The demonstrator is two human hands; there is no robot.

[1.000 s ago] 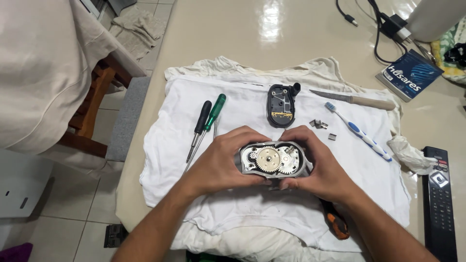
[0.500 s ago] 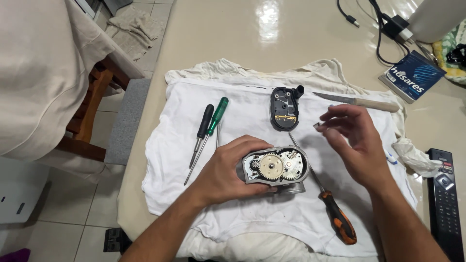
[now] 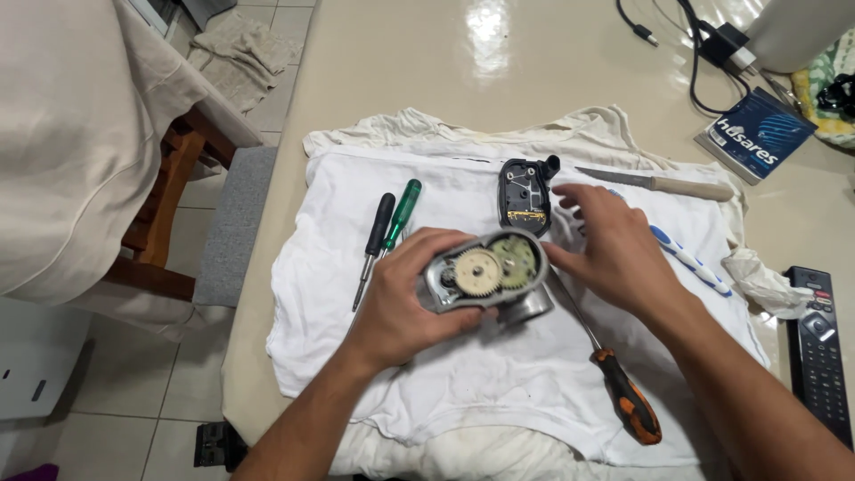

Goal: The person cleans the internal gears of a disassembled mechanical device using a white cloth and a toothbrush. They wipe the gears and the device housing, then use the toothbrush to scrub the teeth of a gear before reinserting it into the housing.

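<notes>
Gearbox (image 3: 488,278), opened, is held over the middle of the white cloth (image 3: 338,356) spread on the tabletop (image 3: 427,80), nearer its front edge. The cloth is the largest thing here and covers the tabletop's near part; everything else lies on or round it.

Step in hand, as judged: inspection or strip-down of the gear train w/ the cover already off. A careful pinch on one small part would be called for next, w/ the housing kept level so the gears aren't spilled.

Left hand (image 3: 410,307) is wrapped round the housing from the left, thumb on top, closed on it. Right hand (image 3: 614,249) is spread loosely just beside the gearbox's right end, fingers half-open, nothing seen held.

Look of the gearbox: grey metal shell, rounded; two toothed wheels exposed, one pale cream, one greenish, meshed side by side; a cylindrical part is seen beneath.

Then by size: orange-handled screwdriver (image 3: 623,392) toward the cloth's front right; knife (image 3: 659,184) at the far edge; black cover (image 3: 521,194) far of the gearbox; two small screwdrivers, black (image 3: 374,240) and green (image 3: 401,214), to the left; toothbrush (image 3: 686,258) partly hidden behind the right hand. Remote (image 3: 818,347) sits by the tabletop's right edge.
</notes>
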